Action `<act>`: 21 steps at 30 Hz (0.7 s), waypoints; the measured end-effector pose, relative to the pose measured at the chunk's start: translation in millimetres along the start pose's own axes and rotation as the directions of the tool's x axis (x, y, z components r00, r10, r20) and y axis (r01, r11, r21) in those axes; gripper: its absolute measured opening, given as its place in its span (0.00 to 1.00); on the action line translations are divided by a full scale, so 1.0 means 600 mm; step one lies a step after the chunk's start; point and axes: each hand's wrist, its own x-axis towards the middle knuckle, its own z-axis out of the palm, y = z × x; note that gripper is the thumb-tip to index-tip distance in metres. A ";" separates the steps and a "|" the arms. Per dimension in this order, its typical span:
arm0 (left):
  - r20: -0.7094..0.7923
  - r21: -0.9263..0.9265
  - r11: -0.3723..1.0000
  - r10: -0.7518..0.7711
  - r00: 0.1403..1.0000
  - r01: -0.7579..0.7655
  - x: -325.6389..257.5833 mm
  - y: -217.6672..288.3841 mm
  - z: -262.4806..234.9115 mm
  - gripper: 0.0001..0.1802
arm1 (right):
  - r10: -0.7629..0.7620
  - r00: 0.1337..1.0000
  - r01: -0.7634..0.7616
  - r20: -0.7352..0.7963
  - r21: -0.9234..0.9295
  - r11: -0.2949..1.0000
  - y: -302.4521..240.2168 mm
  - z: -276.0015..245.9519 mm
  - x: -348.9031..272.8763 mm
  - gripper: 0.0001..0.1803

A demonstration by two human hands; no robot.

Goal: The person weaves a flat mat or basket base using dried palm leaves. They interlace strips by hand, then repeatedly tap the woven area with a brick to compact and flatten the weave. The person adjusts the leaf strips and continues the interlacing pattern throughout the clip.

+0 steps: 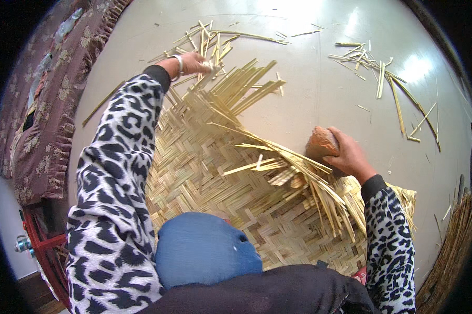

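Observation:
A herringbone-woven mat [194, 152] of pale split strips lies on the floor in front of me. At its far left corner my left hand [195, 64], with a white bangle at the wrist, has its fingers drawn together over the strip ends; whatever they pinch is hidden. Unwoven strips [243, 86] fan out beside that hand. My right hand [348, 154] grips a rough orange-red brick [321, 142] at the mat's right far edge. Close below the brick, a bundle of folded strips [319, 191] lies across the weave.
My blue-clad knee [204, 248] rests over the mat. Loose strip offcuts [369, 60] are scattered on the smooth floor [293, 63]. A maroon flowered cover [63, 99] hangs at the left, above a red frame [45, 243]. A pile of brown stalks [450, 248] lies at right.

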 end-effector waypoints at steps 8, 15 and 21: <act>0.238 -0.072 0.997 0.051 0.970 -0.034 0.004 0.054 0.066 0.08 | 0.163 0.986 -0.160 0.042 -0.078 0.984 -0.013 0.000 0.011 0.47; 0.317 -0.545 0.838 0.175 0.932 0.028 -0.087 0.069 0.023 0.11 | 0.180 0.983 -0.176 0.038 -0.083 0.981 -0.010 0.000 0.010 0.46; 0.427 -0.592 0.805 0.261 0.866 0.049 -0.098 0.082 0.015 0.33 | 0.169 0.985 -0.168 0.023 -0.058 0.984 0.000 0.002 0.009 0.46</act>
